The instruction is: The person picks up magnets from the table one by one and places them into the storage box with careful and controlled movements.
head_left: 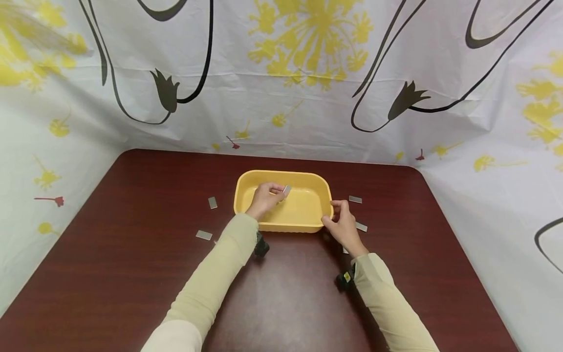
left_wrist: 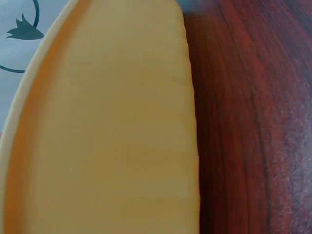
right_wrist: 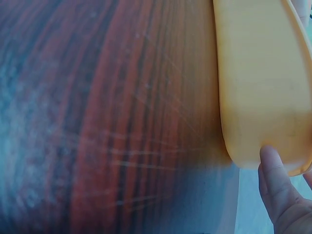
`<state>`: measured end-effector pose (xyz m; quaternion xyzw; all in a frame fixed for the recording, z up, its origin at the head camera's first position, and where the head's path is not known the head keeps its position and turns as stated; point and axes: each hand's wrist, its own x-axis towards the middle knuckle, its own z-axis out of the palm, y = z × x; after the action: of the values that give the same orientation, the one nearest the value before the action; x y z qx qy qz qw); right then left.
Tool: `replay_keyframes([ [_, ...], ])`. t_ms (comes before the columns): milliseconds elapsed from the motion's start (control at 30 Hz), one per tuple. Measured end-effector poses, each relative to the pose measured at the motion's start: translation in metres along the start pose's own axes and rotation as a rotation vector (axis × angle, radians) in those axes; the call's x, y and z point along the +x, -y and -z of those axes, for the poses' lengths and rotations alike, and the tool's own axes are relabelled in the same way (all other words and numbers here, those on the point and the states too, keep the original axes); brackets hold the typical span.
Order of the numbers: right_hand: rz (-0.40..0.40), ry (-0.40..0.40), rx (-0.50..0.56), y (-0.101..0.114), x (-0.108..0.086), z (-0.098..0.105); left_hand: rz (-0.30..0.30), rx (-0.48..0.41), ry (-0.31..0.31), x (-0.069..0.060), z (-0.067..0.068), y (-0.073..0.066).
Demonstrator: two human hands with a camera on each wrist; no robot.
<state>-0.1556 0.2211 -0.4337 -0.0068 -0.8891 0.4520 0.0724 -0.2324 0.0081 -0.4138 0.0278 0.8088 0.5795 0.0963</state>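
A yellow plastic tub (head_left: 303, 227) sits toward the far side of the table. Over its inside, my left hand (head_left: 266, 198) pinches a small grey rectangular piece (head_left: 287, 190) between thumb and fingertips. My right hand (head_left: 345, 227) holds the tub's right end near the front corner. In the right wrist view, the right thumb (right_wrist: 274, 168) lies against the tub's wall (right_wrist: 263, 87). Only the tub's outer side (left_wrist: 122, 117) and the table fill the left wrist view; the left hand is out of that picture.
Left of the tub lie two similar grey pieces, one farther back (head_left: 213, 202) and one nearer (head_left: 204, 235). To the right lies another grey piece (head_left: 355, 199); more are partly hidden by my right hand. A patterned white cloth (head_left: 281, 98) hangs behind the dark red table (head_left: 154, 254).
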Motion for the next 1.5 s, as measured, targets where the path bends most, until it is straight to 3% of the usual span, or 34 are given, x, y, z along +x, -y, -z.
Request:
replay_keyframes([
  [233,-0.01,-0.001,0.0,-0.002,-0.002,-0.001,0.024,0.059,0.005,0.0,-0.002,0.006],
  [733,-0.001,0.001,0.006,-0.003,0.0,-0.003,0.059,0.074,0.041,0.004,-0.002,0.012],
  [1500,0.003,-0.014,-0.003,-0.003,0.001,-0.001,0.065,0.123,0.115,0.004,-0.004,0.014],
])
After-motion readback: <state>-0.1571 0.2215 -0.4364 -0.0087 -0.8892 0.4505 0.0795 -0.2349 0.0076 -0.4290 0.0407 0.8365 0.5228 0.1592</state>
